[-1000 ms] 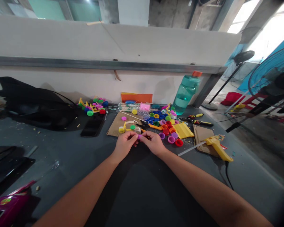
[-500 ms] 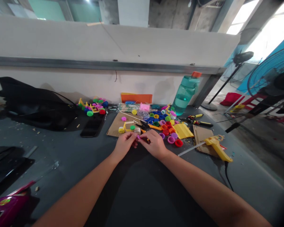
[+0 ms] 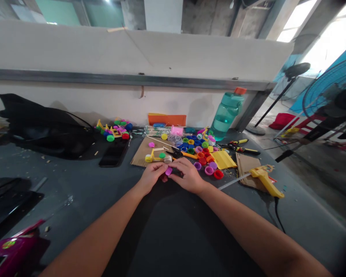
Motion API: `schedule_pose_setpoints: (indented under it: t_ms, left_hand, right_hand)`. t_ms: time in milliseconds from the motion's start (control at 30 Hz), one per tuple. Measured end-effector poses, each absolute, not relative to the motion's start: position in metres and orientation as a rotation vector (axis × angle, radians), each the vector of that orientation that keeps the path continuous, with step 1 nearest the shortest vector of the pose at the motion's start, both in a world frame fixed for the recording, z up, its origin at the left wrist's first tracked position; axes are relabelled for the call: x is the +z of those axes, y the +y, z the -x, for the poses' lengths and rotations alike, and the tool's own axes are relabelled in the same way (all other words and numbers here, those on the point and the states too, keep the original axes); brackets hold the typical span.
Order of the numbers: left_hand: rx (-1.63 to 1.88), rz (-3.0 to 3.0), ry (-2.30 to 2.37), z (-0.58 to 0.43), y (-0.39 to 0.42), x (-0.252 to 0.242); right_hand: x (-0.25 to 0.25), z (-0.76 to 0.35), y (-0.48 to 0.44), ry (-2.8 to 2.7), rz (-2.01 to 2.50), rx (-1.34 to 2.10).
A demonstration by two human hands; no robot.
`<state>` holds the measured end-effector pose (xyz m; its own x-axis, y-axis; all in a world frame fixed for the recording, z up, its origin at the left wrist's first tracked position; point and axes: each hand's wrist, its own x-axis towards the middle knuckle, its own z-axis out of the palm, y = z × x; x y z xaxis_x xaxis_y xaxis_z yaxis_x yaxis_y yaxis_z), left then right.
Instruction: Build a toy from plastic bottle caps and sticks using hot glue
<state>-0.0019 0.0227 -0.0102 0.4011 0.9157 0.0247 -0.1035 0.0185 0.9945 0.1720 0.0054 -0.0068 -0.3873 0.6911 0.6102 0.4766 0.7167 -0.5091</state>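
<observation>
Small purple piece (image 3: 168, 171) is up between the two hands, over the near side of the dark table (image 3: 83, 184), just this side of the cardboard (image 3: 138, 153). Edges partly covered by fingertips, so full outline hard to make out; it shows a flattish face, tilted, long axis seemingly slanting from lower left to upper right, but too small to be sure; can't tell which end is the front. Left hand (image 3: 152, 175): thumb and forefinger pinched on its left side, other fingers curled, mostly hidden underneath. Right hand (image 3: 187, 173): forefinger over the top, thumb below, gripping it from the right; remaining fingers folded, partly out of sight. Just beyond on the cardboard, a yellow frame (image 3: 152, 156) with a green cap (image 3: 162, 155), its near side partly blocked by the hands. To the right, loose coloured caps (image 3: 200, 155), too jumbled to count; past them a yellow sheet (image 3: 224, 159) and a glue gun (image 3: 263, 179). Teal bottle (image 3: 225, 115) stands behind. Phone (image 3: 112, 154) and black bag (image 3: 46, 130) to the left. Magenta object (image 3: 14, 246) cut off lower left; fan (image 3: 331, 84) cut off at right.
</observation>
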Motion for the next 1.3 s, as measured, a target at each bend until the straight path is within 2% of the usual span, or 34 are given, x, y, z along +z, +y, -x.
schedule_pose_setpoints:
  t_ms: [333, 533, 633, 1067, 1300]
  left_hand:
    - [0.954, -1.307, 0.867, 0.0013, 0.0225, -0.0103]
    - [0.957, -1.343, 0.9, 0.0009, 0.0208, -0.0101]
    - [0.943, -1.38, 0.909, 0.0003, 0.0205, -0.0109]
    - [0.98, -1.346, 0.923, -0.0011, 0.0194, -0.0087]
    - [0.979, -1.354, 0.893, -0.001, 0.02, -0.0108]
  right_hand:
    - [-0.009, -0.1726, 0.0072, -1.953, 1.006, 0.335]
    - [-0.0095, -0.1687, 0.0063, -1.665, 1.133, 0.84]
    - [-0.0117, -0.1674, 0.0088, -1.541, 1.16, 0.954]
    - [-0.012, -0.1658, 0.0097, -1.423, 1.136, 1.152]
    - [-0.0095, -0.1648, 0.0079, -1.492, 1.172, 1.061]
